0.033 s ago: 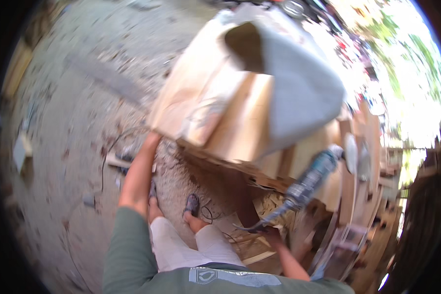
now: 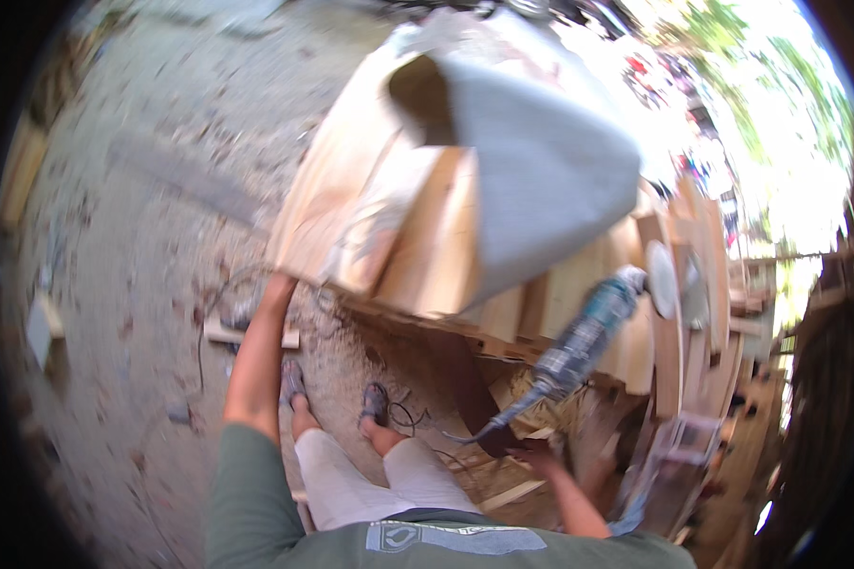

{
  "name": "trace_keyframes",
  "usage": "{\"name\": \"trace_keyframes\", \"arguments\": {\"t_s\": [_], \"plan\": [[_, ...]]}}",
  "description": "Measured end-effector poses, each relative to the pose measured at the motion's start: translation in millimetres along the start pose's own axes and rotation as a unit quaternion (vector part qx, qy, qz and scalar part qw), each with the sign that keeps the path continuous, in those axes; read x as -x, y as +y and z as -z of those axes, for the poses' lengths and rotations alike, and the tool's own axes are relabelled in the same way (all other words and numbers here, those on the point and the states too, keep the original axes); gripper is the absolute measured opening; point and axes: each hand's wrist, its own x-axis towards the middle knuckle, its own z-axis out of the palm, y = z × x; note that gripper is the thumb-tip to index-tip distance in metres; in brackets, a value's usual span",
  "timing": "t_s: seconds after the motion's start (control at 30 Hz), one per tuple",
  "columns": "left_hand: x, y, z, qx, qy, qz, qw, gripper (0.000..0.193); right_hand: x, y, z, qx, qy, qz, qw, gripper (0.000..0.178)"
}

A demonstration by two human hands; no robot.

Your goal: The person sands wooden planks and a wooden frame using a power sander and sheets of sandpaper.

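Where the right hand (image 2: pixel 538 457) closes on its near end, a dark brown strip (image 2: pixel 470 387) slants up and left from that grip toward the edge of stacked boards (image 2: pixel 337 204). Just beyond the right hand is a teal grinder (image 2: pixel 581 343). Well left of that grip, the left hand (image 2: pixel 280 282) meets the boards' near corner, too hidden to tell how it grips. Farther beyond, a curled grey sheet (image 2: pixel 550 171) overlies the boards.
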Motion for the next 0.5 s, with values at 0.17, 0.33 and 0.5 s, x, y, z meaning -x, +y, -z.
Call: {"name": "trace_keyframes", "arguments": {"t_s": [0.17,0.33,0.5], "plan": [[15,106,77,-0.175,0.031,0.047,0.983,0.023,140,5,93,-0.211,-0.022,-0.047,0.976,0.035],[38,232,166,-0.248,-0.024,0.045,0.967,0.013,290,42,166,-0.425,0.212,0.032,0.880,0.033],[6,334,234,-0.232,-0.069,0.060,0.968,0.013,404,22,276,-0.317,0.478,0.103,0.812,0.033]]}}
